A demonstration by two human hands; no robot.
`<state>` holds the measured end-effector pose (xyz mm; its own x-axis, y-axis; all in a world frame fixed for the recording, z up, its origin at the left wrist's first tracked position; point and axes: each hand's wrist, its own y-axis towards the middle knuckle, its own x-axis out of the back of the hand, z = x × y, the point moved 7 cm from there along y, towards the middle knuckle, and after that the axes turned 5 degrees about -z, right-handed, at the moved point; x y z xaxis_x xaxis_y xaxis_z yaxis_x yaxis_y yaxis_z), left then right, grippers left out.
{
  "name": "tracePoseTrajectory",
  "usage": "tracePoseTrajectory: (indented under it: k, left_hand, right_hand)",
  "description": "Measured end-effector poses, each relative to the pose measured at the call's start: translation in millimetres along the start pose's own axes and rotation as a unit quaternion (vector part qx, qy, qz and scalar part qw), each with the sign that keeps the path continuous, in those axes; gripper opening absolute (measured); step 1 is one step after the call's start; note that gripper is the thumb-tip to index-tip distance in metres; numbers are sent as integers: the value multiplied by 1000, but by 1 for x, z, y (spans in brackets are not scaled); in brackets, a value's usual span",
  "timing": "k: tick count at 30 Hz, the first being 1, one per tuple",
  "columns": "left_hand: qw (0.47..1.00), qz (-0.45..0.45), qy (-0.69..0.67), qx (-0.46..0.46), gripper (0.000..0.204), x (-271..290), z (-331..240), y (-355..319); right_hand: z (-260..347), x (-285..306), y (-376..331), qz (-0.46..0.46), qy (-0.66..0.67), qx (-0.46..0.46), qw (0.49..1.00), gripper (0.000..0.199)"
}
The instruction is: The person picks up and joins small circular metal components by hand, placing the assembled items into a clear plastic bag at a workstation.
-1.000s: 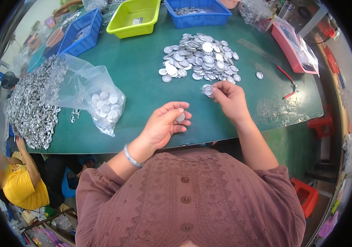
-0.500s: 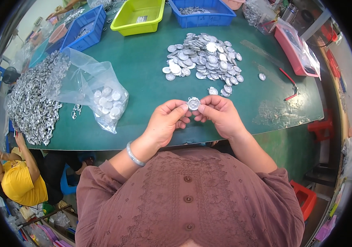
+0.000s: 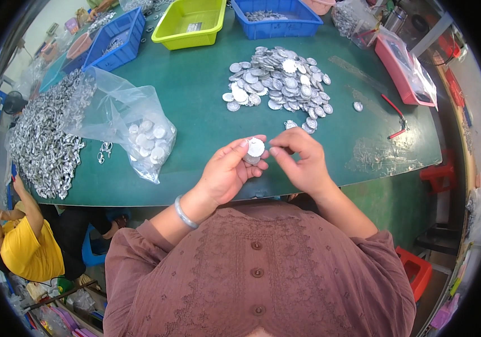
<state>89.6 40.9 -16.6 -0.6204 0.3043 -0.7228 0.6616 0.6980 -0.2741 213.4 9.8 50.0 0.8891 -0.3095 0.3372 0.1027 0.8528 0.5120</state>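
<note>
A round silver medallion [image 3: 255,147] rests between the thumb and fingers of my left hand [image 3: 228,170], its pale flat face turned up. Under it another disc edge seems to show. Just to the right, my right hand [image 3: 303,160] is closed in a pinch, apart from the medallion; whether something small is between its fingertips I cannot make out. Beyond my hands lies a heap of silver medallions [image 3: 285,78] on the green table [image 3: 207,123]. One loose medallion [image 3: 358,106] lies to the right of the heap.
At left, a clear bag of discs [image 3: 153,137] lies beside a large pile of metal clasps [image 3: 46,140]. Red-handled pliers [image 3: 395,115] lie at right near a pink tray [image 3: 400,67]. Yellow [image 3: 190,38] and blue [image 3: 277,29] baskets stand at the back. A person in yellow [image 3: 32,250] sits at lower left.
My right hand has let go of the medallion and drawn slightly right. In my left hand a plain pale face now shows instead of the patterned one.
</note>
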Motion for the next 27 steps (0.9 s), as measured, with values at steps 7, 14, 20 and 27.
tracePoseTrajectory:
  k: [7,14,20,27]
  left_hand:
    - [1000,5,-1,26,33,-2,-6,-4]
    - [992,-73,102,20,25,8,-12,-8]
    - [992,-95,79,20,20,12,-11,-10]
    - [991,-91,94,10,18,8,-13,-12]
  right_hand:
    - [-41,32,8,-32,-262,-39,964,20]
    - [-45,23,14,24,-387,18,922,21]
    - [-51,25,22,12,-380,45,924,11]
    - [-59,-3,1,42,207,-368,905,18]
